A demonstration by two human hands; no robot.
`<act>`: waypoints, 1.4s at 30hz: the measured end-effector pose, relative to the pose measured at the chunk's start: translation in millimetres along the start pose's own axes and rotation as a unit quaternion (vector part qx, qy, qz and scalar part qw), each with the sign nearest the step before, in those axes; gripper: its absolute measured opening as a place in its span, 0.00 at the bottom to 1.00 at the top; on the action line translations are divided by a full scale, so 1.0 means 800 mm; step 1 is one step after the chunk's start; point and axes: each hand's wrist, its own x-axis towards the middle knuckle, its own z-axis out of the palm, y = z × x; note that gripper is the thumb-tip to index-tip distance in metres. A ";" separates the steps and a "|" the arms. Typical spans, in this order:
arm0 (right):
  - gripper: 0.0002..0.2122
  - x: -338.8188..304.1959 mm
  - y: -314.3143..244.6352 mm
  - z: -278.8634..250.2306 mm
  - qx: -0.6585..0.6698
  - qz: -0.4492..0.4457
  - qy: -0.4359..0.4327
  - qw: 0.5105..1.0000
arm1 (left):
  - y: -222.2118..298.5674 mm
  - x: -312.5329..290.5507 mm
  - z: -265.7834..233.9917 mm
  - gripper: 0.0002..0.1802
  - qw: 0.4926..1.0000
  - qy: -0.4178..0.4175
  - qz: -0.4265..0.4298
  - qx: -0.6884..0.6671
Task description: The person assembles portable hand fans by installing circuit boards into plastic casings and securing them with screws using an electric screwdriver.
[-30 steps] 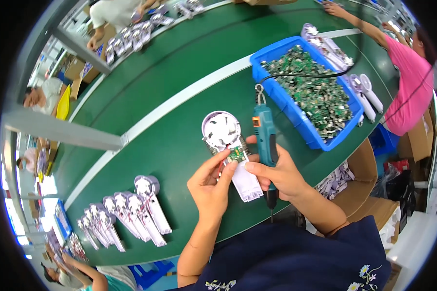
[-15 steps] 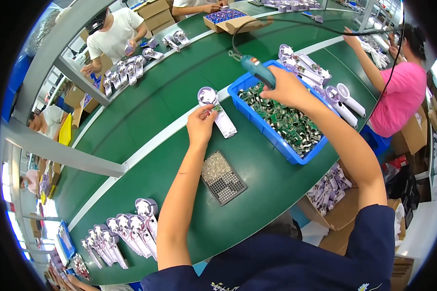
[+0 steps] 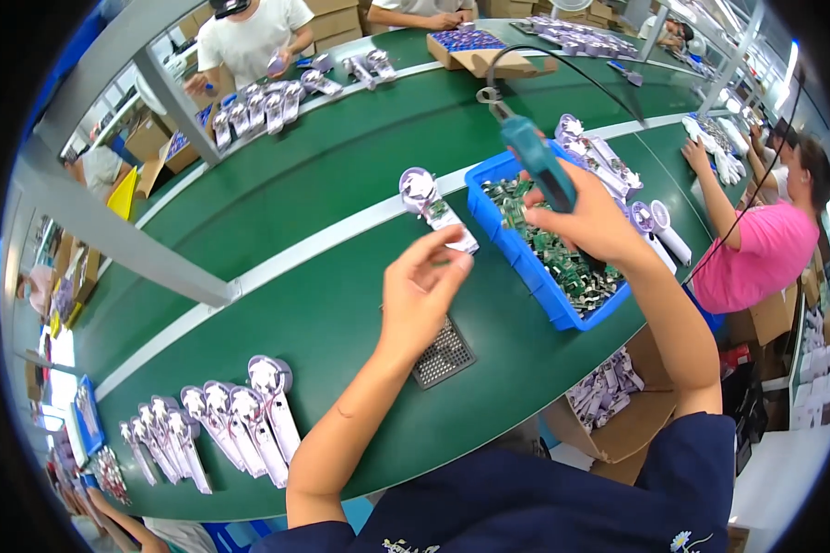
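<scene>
My right hand (image 3: 599, 217) is wrapped round a teal electric screwdriver (image 3: 542, 166), held tilted over the blue bin (image 3: 518, 263). Its tip points up and away, and a dark cable arcs from that end. My left hand (image 3: 417, 300) is in the air beside the handle end of a pale housing (image 3: 461, 238), thumb and forefinger apart with nothing visible between them. The housing lies on the green table, its round lilac head at the far end and a small green circuit board (image 3: 438, 210) at the neck. Below my left hand, a dark perforated screw tray (image 3: 444, 358) is partly hidden.
Green circuit boards (image 3: 576, 276) fill the bin. Several similar housings (image 3: 267, 433) stand in rows at the near left; more (image 3: 599, 157) lie beyond the bin. A cardboard box (image 3: 650, 405) of pale parts is below the table edge. Other people, one in pink (image 3: 756, 249), work nearby.
My left hand has come off the housing's neck toward me, and its fingers have parted. The screwdriver remains in my right hand over the bin, more upright. The view has shifted.
</scene>
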 end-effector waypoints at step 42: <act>0.19 -0.144 0.037 0.235 0.303 0.203 -0.149 0.919 | 0.006 -0.227 -0.056 0.12 0.981 0.160 -0.085 -0.062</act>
